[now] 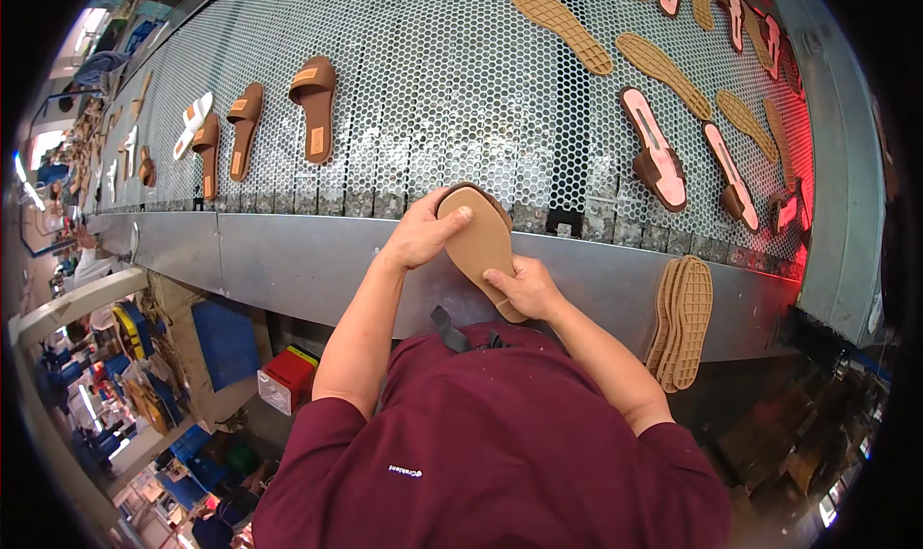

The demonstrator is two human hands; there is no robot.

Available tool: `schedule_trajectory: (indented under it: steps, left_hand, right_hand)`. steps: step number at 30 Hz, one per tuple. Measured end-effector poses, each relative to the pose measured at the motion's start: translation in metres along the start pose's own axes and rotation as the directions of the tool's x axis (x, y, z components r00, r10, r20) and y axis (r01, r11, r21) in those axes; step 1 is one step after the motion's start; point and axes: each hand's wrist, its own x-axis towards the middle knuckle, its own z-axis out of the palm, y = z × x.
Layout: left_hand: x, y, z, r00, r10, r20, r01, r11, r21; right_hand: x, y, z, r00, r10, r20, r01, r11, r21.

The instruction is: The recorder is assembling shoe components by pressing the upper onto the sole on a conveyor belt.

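- Sandal in both hands, tan underside up, brown rim showing at wide end; held above rail along belt's near edge, wide end toward belt, narrow end toward shirt.
- Left hand clamped on wide end's left side, thumb flat on underside, other fingers mostly hidden.
- Right hand clamped on right side near narrow end, thumb on underside, other fingers mostly hidden beneath.
- Stacked soles, tan, gridded, at rail's right part, sticking out past its outer edge.
- Brown slides, three, on left half of belt; white slide just beside them, farther left.
- Pink-lined uppers and loose soles, tan, spread over belt's right part, up to its far right corner.
- Hood, grey, at belt's right end, red glow beside it.
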Motion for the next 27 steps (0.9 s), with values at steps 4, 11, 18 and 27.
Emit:
schedule_trajectory:
  steps: [4, 11, 18, 27]
  left_hand:
    - [-0.001, 0.005, 0.004, 1.000, -0.021, 0.021, 0.021, 0.999, 0.028]
    - [-0.002, 0.005, 0.020, 1.000, 0.000, -0.022, -0.001, 0.999, -0.038]
    - [-0.010, 0.007, 0.027, 0.999, -0.049, 0.015, 0.050, 0.995, -0.086]
    - [-0.022, 0.023, 0.041, 0.952, 0.264, -0.153, -0.216, 0.938, 0.272]
  right_hand:
    - [-0.002, -0.001, -0.004, 0.999, 0.033, 0.000, -0.033, 0.999, -0.021]
    - [-0.005, -0.001, -0.010, 1.000, 0.009, -0.005, -0.009, 1.000, -0.015]
    - [-0.013, -0.004, -0.016, 0.999, 0.018, 0.035, -0.017, 0.999, -0.037]
    - [-0.017, 0.008, -0.023, 0.999, 0.007, 0.043, -0.003, 0.996, -0.094]
